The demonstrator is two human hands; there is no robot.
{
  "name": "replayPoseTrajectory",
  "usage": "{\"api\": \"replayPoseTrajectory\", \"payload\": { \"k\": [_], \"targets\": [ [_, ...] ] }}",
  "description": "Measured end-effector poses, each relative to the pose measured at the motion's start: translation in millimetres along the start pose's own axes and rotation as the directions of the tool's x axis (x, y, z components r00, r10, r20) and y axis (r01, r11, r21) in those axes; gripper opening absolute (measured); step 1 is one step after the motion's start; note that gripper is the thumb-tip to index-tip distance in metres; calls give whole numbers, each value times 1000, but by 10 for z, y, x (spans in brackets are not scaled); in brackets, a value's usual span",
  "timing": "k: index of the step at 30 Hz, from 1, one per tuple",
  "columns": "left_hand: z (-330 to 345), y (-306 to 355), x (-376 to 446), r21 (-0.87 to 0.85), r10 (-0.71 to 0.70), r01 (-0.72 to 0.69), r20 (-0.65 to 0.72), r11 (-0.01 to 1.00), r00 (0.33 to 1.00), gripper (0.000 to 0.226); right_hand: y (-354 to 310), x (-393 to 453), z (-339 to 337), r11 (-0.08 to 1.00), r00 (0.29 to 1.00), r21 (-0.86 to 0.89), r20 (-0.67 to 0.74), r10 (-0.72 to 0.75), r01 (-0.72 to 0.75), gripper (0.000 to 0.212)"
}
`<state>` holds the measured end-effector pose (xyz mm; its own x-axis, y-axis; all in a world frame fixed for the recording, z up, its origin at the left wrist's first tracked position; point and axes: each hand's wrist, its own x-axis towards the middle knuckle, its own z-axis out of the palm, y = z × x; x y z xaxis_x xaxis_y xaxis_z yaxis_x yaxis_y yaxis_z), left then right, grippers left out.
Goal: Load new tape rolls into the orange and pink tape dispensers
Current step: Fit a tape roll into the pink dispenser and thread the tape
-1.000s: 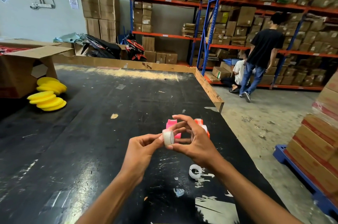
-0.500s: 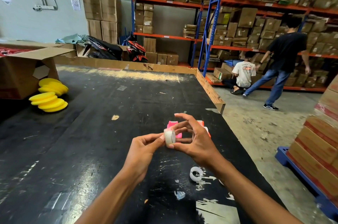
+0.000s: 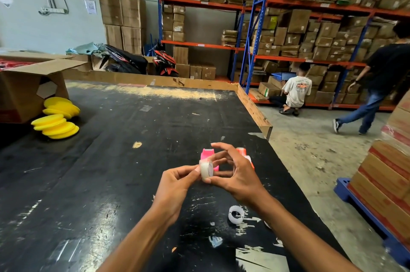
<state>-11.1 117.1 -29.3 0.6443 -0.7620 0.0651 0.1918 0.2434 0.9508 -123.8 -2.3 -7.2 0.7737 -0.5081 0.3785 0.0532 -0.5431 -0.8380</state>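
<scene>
A small clear tape roll (image 3: 206, 170) is held upright above the black table (image 3: 111, 171), pinched between both hands. My left hand (image 3: 175, 185) grips its left side with the fingertips. My right hand (image 3: 235, 174) holds its right side with thumb and fingers, the index finger arched over it. Behind the hands stand the pink dispenser (image 3: 207, 154) and the orange dispenser (image 3: 244, 153), both partly hidden by my fingers. A white empty tape core (image 3: 236, 214) lies on the table below my right wrist.
Yellow foam pads (image 3: 56, 119) are stacked at the left beside an open cardboard box (image 3: 28, 87). The table's right edge drops to the floor. Stacked cartons on a blue pallet (image 3: 386, 180) stand at right. One person crouches by the shelving; another walks past.
Both hands keep the tape roll in nearly the same place. The person in the dark shirt has walked further right across the floor.
</scene>
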Motion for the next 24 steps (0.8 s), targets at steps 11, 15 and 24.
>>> {"api": "replayPoseTrajectory", "payload": {
  "k": [11, 15, 24],
  "targets": [
    [71, -40, 310, 206, -19, 14, 21, 979, 1000, 19, 221, 309, -156, 981, 988, -186, 133, 73, -47, 55],
    [112, -160, 462, 206, -27, 33, -31, 978, 999, 18, 305, 454, -193, 947, 989, -321, 127, 75, -30, 57],
    [133, -379, 873, 372, 59, -2, -143, 928, 988, 18, 423, 659, -277, 946, 979, -289, 90, 180, -148, 34]
  ]
}}
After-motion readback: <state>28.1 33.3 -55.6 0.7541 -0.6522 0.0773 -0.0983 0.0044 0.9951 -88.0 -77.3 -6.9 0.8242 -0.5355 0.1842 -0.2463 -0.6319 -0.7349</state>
